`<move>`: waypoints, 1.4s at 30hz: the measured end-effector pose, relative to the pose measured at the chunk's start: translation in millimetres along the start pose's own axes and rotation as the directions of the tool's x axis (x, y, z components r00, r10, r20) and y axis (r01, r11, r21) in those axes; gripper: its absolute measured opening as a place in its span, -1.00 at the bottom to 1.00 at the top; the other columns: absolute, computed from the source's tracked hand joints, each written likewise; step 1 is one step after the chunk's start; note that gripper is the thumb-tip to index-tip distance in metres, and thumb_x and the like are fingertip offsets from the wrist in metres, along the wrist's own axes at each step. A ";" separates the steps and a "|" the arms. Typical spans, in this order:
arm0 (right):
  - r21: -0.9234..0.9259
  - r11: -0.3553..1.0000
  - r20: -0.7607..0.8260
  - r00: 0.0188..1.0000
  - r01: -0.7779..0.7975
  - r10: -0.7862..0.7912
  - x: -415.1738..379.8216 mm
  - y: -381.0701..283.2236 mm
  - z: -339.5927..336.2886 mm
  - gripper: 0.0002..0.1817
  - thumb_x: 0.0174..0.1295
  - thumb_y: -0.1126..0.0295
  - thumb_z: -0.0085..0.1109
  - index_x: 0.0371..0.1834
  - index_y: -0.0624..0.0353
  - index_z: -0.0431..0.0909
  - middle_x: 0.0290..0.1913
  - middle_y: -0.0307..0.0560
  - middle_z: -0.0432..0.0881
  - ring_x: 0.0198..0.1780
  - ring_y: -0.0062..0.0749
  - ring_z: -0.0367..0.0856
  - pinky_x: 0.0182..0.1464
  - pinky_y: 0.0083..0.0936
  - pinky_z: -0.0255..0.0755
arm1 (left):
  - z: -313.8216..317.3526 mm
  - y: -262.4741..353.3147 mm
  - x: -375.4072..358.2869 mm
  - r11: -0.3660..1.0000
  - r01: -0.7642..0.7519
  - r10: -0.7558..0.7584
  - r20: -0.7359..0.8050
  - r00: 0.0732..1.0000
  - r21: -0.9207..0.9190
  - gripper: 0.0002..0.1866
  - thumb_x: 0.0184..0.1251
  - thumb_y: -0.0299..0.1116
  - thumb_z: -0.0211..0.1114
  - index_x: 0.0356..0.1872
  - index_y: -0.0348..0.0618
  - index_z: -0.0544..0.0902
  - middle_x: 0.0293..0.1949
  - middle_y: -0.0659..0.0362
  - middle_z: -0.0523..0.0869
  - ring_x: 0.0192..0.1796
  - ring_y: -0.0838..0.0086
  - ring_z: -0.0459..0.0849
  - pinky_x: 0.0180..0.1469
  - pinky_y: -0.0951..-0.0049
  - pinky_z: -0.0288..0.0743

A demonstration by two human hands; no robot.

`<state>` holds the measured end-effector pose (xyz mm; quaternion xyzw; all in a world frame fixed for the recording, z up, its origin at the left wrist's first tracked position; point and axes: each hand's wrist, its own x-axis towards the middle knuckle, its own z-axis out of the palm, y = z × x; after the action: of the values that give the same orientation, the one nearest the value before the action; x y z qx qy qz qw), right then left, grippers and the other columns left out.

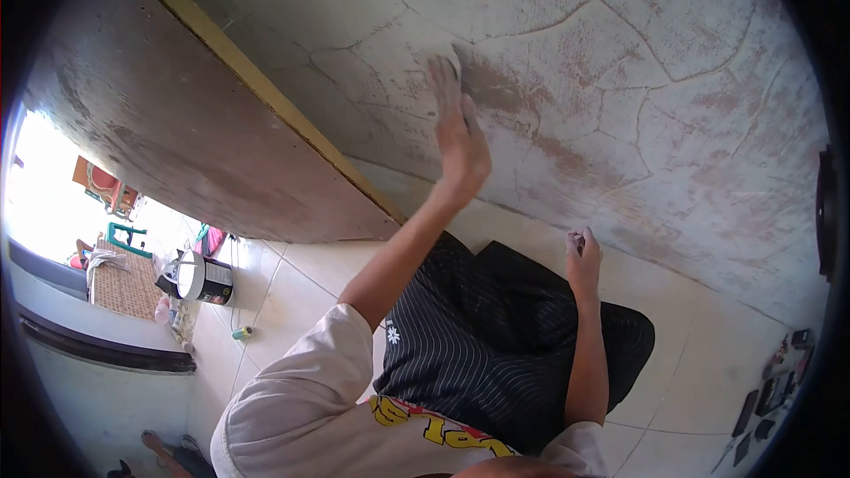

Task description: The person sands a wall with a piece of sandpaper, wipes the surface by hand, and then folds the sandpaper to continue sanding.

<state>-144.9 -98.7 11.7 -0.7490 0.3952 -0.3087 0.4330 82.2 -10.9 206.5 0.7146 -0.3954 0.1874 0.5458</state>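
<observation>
My left hand (460,137) is pressed to the wall (567,62), its fingers straight and close together over a thin pale piece (454,62). Only an edge of this piece shows past the fingers. Brownish worn patches and crack-like lines mark the whitish wall around it. Lower and to the right, my right hand (583,255) is raised above my dark striped clothing (478,327), apart from the wall. Its fingers are curled in, and their inside is too small to make out.
A brown panel (195,142) with a yellowish edge slants across the upper left. On the tiled floor (297,288) stand a black-and-white bucket (205,279) and a small green-and-white item (242,334). Dark items (772,394) lie at lower right. Another person's leg (164,451) shows at lower left.
</observation>
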 end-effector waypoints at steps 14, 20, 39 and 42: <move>0.007 1.000 0.027 1.000 -0.004 0.004 0.7 -6.1 -1.0 -0.83 0.36 0.37 0.11 -0.23 0.28 0.53 -0.56 -0.06 0.49 -0.52 -0.37 0.42 -0.36 -0.35 0.33 | -18.3 6.0 23.8 0.996 -0.052 0.052 -0.005 0.999 0.069 -0.47 0.62 -0.45 -0.19 0.53 -0.37 0.05 0.56 -0.17 0.03 0.61 0.03 -0.07 0.59 0.21 -0.10; -0.006 1.000 0.008 1.000 0.001 -0.001 -1.2 -5.1 -2.2 -0.83 0.36 0.36 0.11 -0.23 0.27 0.53 -0.57 -0.06 0.49 -0.53 -0.36 0.41 -0.37 -0.34 0.32 | 3.5 1.6 10.2 0.988 -0.113 0.121 -0.077 0.990 0.106 -0.46 0.60 -0.44 -0.15 0.51 -0.41 0.07 0.54 -0.22 0.07 0.59 0.00 0.01 0.58 0.22 -0.06; 0.025 0.998 0.009 0.999 -0.050 0.050 0.7 -4.7 -4.2 -0.82 0.38 0.36 0.10 -0.24 0.27 0.53 -0.59 -0.11 0.45 -0.54 -0.38 0.36 -0.39 -0.35 0.30 | -8.3 7.0 42.1 0.996 -0.079 0.082 -0.094 0.992 0.038 -0.49 0.63 -0.43 -0.18 0.52 -0.30 0.11 0.59 -0.16 -0.10 0.62 0.02 -0.19 0.57 0.15 -0.06; 0.012 1.000 0.011 1.000 -0.008 0.008 0.4 -6.6 -5.0 -0.82 0.38 0.36 0.11 -0.24 0.27 0.53 -0.59 -0.10 0.46 -0.54 -0.37 0.38 -0.39 -0.35 0.31 | -26.2 15.9 64.7 0.990 -0.126 0.132 -0.107 0.985 0.060 -0.49 0.63 -0.43 -0.20 0.53 -0.30 0.10 0.58 -0.18 -0.10 0.62 0.03 -0.19 0.58 0.18 -0.06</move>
<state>-146.6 -99.1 19.8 -0.7463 0.3941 -0.3053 0.4411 114.2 -11.4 270.5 0.6901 -0.4048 0.2722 0.5345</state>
